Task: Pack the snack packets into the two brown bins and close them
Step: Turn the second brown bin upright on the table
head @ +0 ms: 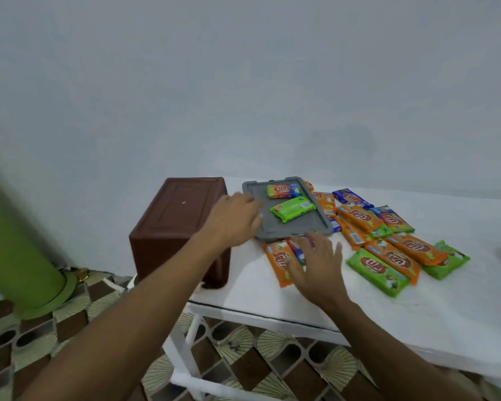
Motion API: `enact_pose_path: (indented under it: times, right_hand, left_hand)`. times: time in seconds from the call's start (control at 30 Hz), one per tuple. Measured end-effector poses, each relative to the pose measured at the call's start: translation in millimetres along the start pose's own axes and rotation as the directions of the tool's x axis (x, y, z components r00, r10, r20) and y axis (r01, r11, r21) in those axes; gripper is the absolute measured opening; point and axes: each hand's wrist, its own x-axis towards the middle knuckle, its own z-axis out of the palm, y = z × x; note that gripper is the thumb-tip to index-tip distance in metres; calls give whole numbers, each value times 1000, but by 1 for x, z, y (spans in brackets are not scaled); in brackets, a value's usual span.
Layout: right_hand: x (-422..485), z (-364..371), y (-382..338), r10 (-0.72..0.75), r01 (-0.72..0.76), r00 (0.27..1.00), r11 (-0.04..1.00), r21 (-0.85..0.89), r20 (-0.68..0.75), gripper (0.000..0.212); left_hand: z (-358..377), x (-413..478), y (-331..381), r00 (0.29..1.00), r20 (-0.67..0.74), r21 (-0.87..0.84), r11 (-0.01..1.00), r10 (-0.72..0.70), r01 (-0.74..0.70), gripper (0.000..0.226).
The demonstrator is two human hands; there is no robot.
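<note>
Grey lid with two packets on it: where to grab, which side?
Take the lid by its left rim, coming from the left, where the left hand is. It lies flat with a raised rim; packets crowd its right and near edges, and two sit on top, so probably keep it level.

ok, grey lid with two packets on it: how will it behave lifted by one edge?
The grey lid looks like thin moulded plastic with a raised rim: probably stiff and light. The green packet and the rainbow packet lie loose on it; tilted, their glossy wrappers would likely slide to the rim or off.
</note>
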Motion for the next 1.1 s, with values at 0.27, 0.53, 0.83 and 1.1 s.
enact_pose_path:
  times: [0.27, 0.53, 0.83, 1.1]
  right_hand:
    - [15, 22, -116, -126, 116, 991, 969, 220, 34, 77]
    - [4, 28, -135, 7, -16, 1000, 924, 382, 26, 76]
    - [-28, 19, -120, 163, -121, 984, 903, 413, -68, 62]
    - [-39, 20, -116, 376, -336, 926, 861, 381, -33, 67]
  left_hand:
    - [-8, -27, -132, 934, 260, 8, 968, -244, 250, 50]
    - [-3, -42, -114, 912, 349, 22, 975, -215, 221, 59]
    - [-15, -47, -94, 956, 292, -69, 997, -16, 38, 51]
    - [-8, -26, -149, 892, 381, -127, 941, -244, 312, 120]
